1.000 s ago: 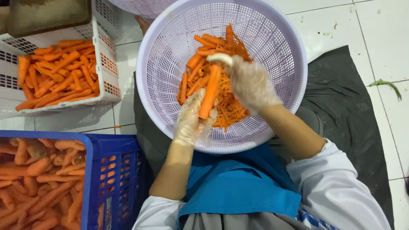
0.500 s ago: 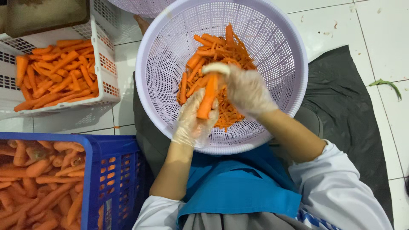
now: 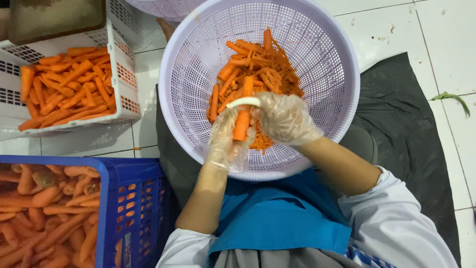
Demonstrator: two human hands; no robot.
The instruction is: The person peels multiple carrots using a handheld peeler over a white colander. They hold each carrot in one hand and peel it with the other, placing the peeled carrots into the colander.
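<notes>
My left hand [image 3: 225,139], in a thin clear plastic glove, grips a carrot [image 3: 243,116] by its lower end over the lavender round basket [image 3: 198,59]. My right hand [image 3: 285,119], also gloved, holds a white peeler [image 3: 243,102] whose blade lies across the carrot close to my left hand. Peeled carrots and orange peelings [image 3: 253,64] lie in the basket beneath both hands.
A white crate [image 3: 119,64] of peeled carrots stands at the upper left. A blue crate [image 3: 134,198] of unpeeled carrots sits at the lower left. A dark mat [image 3: 406,129] covers the white tiled floor on the right, with a green scrap [image 3: 448,98] beyond it.
The peeler in my right hand has come down the carrot toward my left hand. The carrot has turned more upright, and less of it shows above the blade.
</notes>
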